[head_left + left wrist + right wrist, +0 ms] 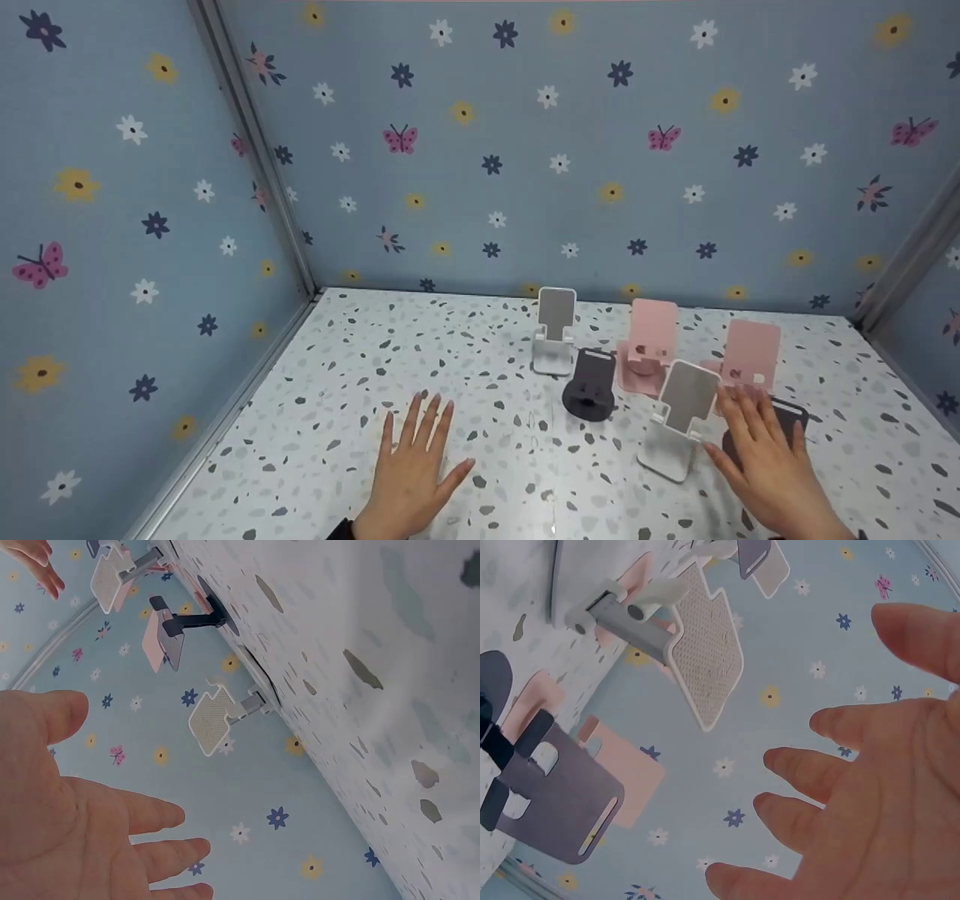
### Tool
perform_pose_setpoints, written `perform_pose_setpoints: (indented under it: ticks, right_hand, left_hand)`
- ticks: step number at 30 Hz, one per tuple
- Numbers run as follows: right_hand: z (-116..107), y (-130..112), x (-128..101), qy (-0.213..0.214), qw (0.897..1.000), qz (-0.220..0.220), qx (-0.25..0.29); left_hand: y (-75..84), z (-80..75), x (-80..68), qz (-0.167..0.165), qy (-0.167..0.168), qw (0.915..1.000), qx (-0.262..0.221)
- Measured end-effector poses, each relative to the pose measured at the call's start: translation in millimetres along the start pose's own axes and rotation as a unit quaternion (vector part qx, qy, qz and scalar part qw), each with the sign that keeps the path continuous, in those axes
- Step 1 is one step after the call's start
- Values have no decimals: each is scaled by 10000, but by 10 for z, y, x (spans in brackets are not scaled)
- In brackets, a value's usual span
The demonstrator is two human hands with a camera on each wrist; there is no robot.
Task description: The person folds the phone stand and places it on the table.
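Note:
My left hand (409, 476) is held over the left-middle of the table, fingers straight and spread, holding nothing. On the right, my right hand (769, 472) also has its fingers extended and is empty in the right wrist view. It partly hides a dark phone stand (792, 414) in the head view. Just left of it stands a white phone stand (688, 397) with a grey pad. Behind are two pink phone stands, one (652, 326) near the middle and one (752, 349) beyond my right fingertips. Another dark phone stand (594, 375) and a white phone stand (556, 319) stand farther left.
The speckled white table (360, 360) is enclosed by blue flowered panels (517, 97) at the back and both sides. Metal posts (262, 150) stand at the rear corners. The stands sit close together on the table's right half.

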State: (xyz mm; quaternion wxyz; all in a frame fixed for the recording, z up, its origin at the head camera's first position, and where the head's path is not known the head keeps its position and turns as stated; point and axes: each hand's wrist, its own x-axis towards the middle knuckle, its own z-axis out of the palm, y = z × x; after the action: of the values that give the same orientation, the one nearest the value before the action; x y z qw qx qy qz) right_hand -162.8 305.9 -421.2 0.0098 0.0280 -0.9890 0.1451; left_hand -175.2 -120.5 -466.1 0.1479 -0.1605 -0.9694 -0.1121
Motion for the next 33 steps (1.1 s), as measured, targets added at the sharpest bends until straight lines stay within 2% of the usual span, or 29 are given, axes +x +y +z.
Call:
perform_pose_setpoints:
  ticks: [4, 8, 14, 16, 20, 25, 30, 33]
  right_hand:
    - [-55, 188, 29, -43, 9999, 148, 23]
    - [-82, 380, 68, 104, 9997, 215, 9]
    - [-79, 653, 156, 1006, 9947, 197, 31]
    - [-89, 747, 185, 1169, 9930, 123, 129]
    - [-124, 898, 237, 882, 9953, 303, 278]
    - [-138, 978, 294, 446, 9941, 877, 463]
    - [-69, 1084, 347, 488, 9866, 1235, 952]
    - [-25, 1169, 371, 551, 9754, 1468, 1551]
  left_hand:
    - [0, 24, -22, 61, 29, 10000, 33]
    - [-6, 42, -35, 79, 26, 10000, 55]
    - [8, 56, -27, 179, -41, 9998, 86]
    - [17, 61, -23, 202, -68, 9997, 88]
    - [28, 68, -13, 265, 2, 9996, 140]
    - [61, 79, 1, 344, 30, 9994, 82]
    - [77, 104, 30, 482, -24, 9988, -3]
    - [84, 114, 61, 587, -122, 9982, -64]
